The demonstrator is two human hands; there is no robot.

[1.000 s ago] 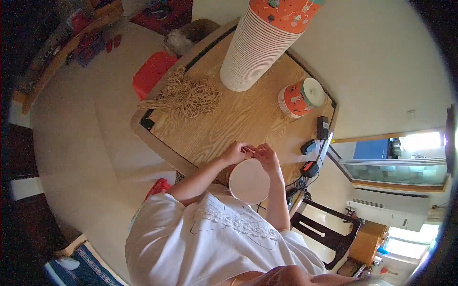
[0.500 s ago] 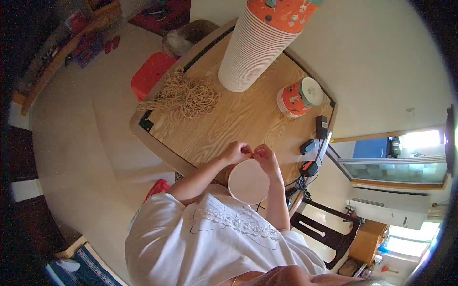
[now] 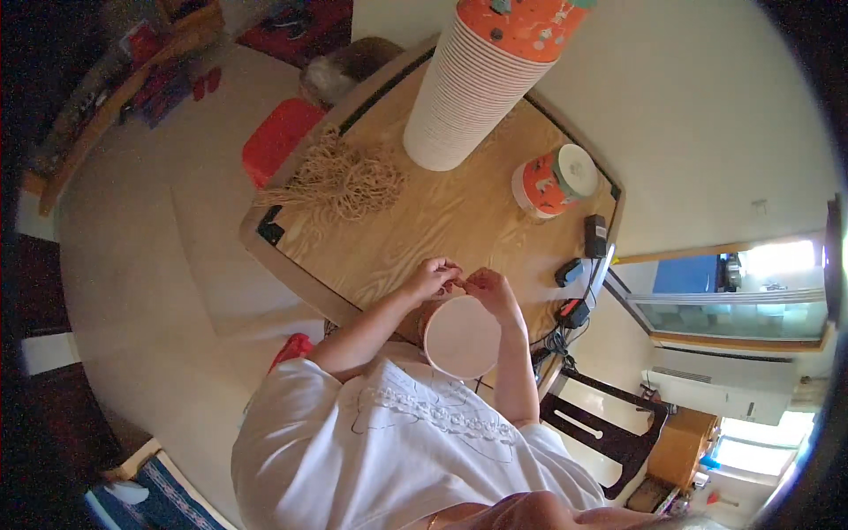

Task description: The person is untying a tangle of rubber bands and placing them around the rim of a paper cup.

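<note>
So from where I'm standing, the paper bucket is tucked in close to the white shirt, by the near edge of the wooden table, pale round end facing up, between the forearms. The left hand and the right hand come together just past its far rim, fingers bent in toward each other, but whatever's between them is too small to make out, so I honestly can't tell if either pinch is closed on something. For fiddly fingertip stuff like this I'd let the forearms steady the bucket and go easy on that rim, since I reckon thin card creases if you lean on it. There's a tangled heap of twine ahead on the left, looks like it'd snag a careless finger. The tall stack of nested buckets towers at the back, probably the first thing to topple on a long reach, with a short orange stack to its right. Also a black adapter and messy cables along the right side, so mind that elbow
</note>
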